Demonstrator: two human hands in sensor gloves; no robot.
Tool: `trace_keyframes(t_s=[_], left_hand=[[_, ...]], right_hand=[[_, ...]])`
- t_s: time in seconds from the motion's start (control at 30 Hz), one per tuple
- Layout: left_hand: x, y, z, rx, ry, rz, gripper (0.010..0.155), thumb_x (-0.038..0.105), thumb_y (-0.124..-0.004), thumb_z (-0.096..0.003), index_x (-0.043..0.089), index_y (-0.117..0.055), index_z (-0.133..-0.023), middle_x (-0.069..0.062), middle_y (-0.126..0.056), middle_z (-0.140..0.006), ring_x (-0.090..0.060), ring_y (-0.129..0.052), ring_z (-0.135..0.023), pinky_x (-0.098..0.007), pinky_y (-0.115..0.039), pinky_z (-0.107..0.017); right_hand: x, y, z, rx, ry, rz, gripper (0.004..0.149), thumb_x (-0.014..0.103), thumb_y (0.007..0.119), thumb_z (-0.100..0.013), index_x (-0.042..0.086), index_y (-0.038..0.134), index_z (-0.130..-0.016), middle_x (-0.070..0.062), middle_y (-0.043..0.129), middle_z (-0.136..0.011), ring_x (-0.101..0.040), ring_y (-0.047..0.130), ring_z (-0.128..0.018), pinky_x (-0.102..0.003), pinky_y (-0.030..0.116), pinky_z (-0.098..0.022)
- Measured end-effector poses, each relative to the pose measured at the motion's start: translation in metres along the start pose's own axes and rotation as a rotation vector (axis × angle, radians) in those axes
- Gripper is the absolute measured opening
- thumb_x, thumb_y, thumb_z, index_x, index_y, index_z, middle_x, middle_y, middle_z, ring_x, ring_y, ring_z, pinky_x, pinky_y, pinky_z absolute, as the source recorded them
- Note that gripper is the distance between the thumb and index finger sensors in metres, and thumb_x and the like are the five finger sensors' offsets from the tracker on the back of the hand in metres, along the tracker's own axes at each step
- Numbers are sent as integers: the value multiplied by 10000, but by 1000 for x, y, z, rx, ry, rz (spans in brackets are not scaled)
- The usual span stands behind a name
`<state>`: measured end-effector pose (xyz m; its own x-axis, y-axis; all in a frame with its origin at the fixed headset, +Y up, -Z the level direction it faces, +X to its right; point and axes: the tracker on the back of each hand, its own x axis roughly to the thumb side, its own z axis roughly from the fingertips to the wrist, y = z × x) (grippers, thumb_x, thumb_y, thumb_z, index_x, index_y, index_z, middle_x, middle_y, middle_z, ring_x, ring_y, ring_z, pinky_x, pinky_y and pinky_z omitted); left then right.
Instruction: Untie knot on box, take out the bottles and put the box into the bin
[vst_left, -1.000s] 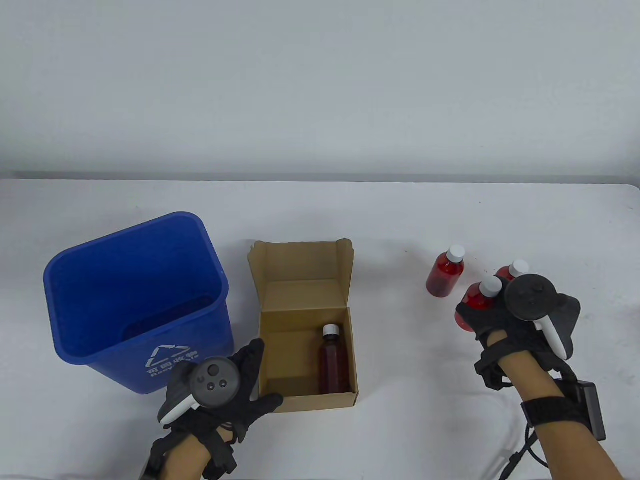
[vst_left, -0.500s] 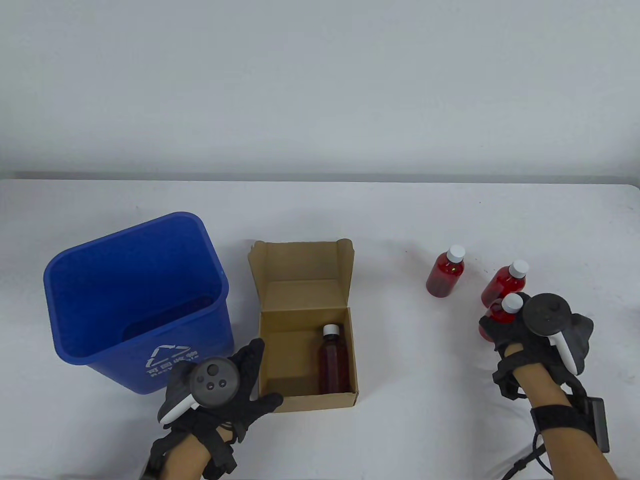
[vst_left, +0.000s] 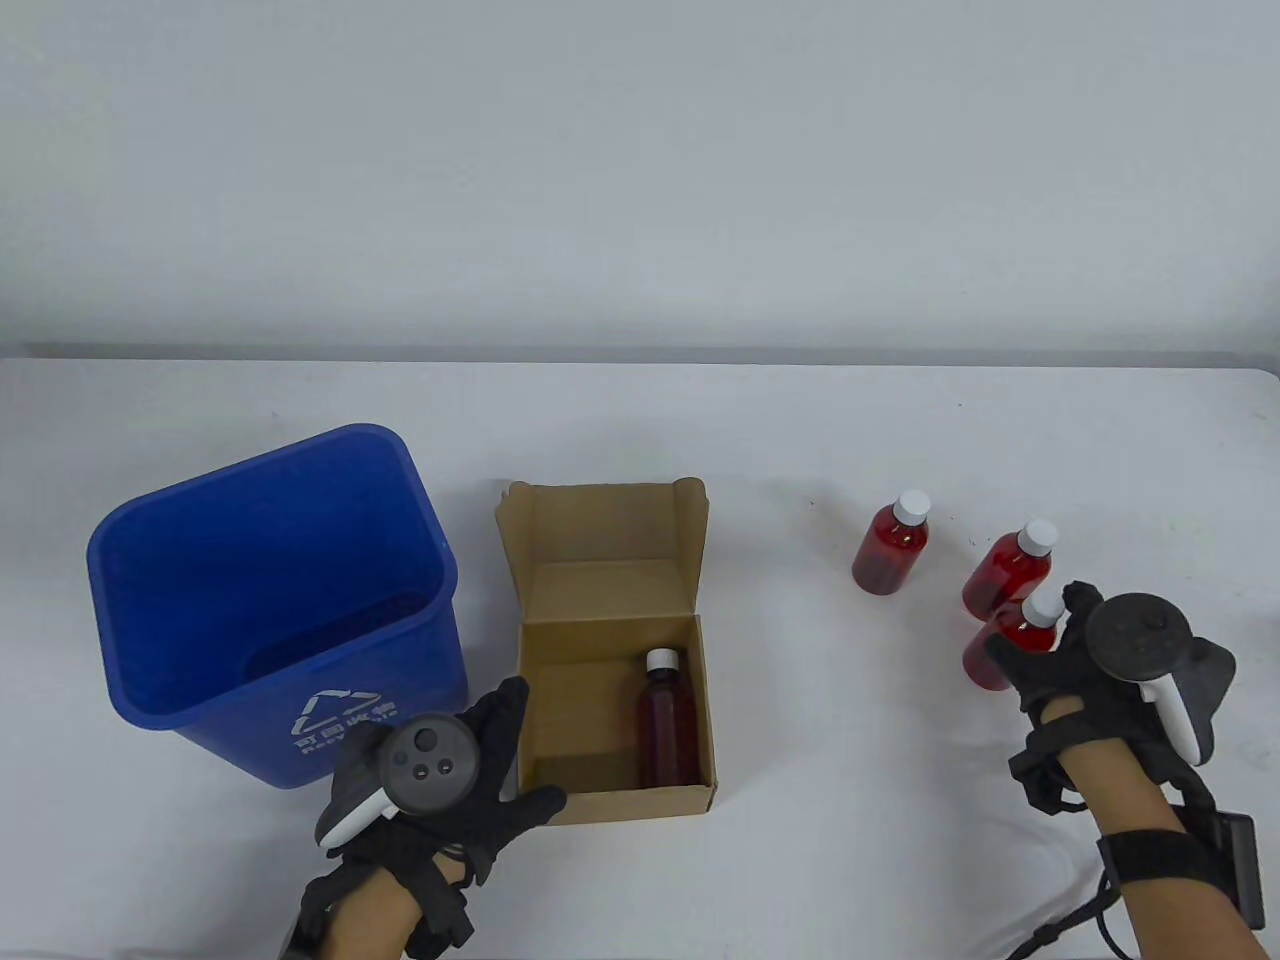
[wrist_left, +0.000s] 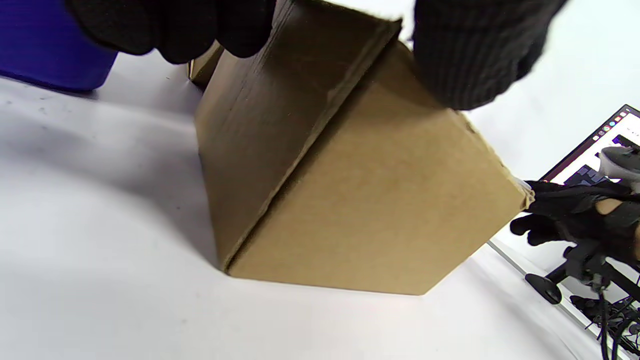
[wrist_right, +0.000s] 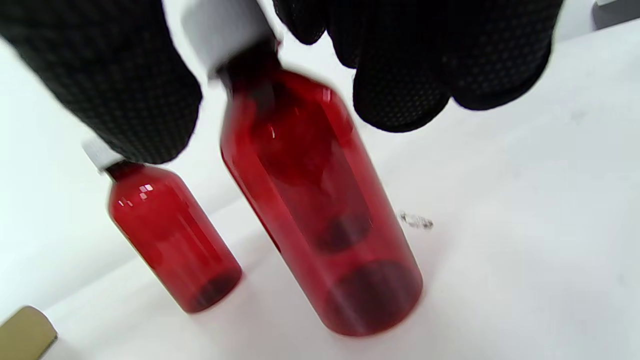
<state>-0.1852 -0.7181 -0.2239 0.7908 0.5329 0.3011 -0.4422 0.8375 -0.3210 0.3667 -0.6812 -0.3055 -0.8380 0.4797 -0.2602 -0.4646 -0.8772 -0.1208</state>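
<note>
Right hand is covering the lower side of the nearest red bottle, so contact with the table cannot be judged; in the right wrist view that bottle's white cap is blurring beneath the fingers. Left hand is hiding the near-left corner of the box. Both forearms are running off the bottom edge. The laptop screen beyond the box is too small to read.

box: brown corrugated cardboard, matt, a little rough
bottles: red see-through plastic, glossy, with smooth white caps
bin: blue plastic, smooth, a slight shine
gloves: black knitted cloth, matt, dotted texture
tabletop: white, matt
</note>
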Motion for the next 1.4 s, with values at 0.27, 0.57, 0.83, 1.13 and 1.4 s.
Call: trace_keyframes(t_s=[0.27,0.57,0.83,1.13,1.4], left_hand=[[0,0,0,1,0,-3,1015,582,-759,-446,66,-178,-1099,-272,-385,-1114,-611,-521,-990,-699,-539,-695],[1,0,0,3,0,-6,1013,583,-760,-446,70,-183,-1102,-276,-386,-1113,-609,-522,-990,-699,-540,-694],[2,0,1,9,-10,-21,1002,577,-762,-449,75,-200,-1110,-268,-385,-1116,-608,-518,-993,-700,-538,-695],[3,0,1,8,-12,-38,1002,575,-768,-449,68,-213,-1111,-273,-389,-1115,-610,-518,-992,-701,-537,-694],[4,-1,1,4,-13,-50,1003,575,-768,-449,65,-211,-1109,-266,-390,-1116,-612,-516,-992,-701,-537,-695]], right_hand=[[55,-46,29,-62,-145,17,898,502,853,-430,31,341,-999,-210,413,-985,-395,774,-715,-492,723,-479],[159,-54,70,-49,-406,104,848,485,856,-434,33,410,-997,-205,483,-982,-375,821,-672,-459,756,-440],[244,-9,100,80,-559,217,803,475,862,-432,42,483,-993,-201,542,-990,-331,891,-576,-403,798,-368],[299,58,110,216,-594,354,801,472,863,-428,36,498,-993,-212,556,-987,-320,916,-537,-395,809,-342],[321,123,108,401,-459,587,760,474,856,-431,21,569,-970,-222,643,-945,-311,951,-483,-386,830,-306]])
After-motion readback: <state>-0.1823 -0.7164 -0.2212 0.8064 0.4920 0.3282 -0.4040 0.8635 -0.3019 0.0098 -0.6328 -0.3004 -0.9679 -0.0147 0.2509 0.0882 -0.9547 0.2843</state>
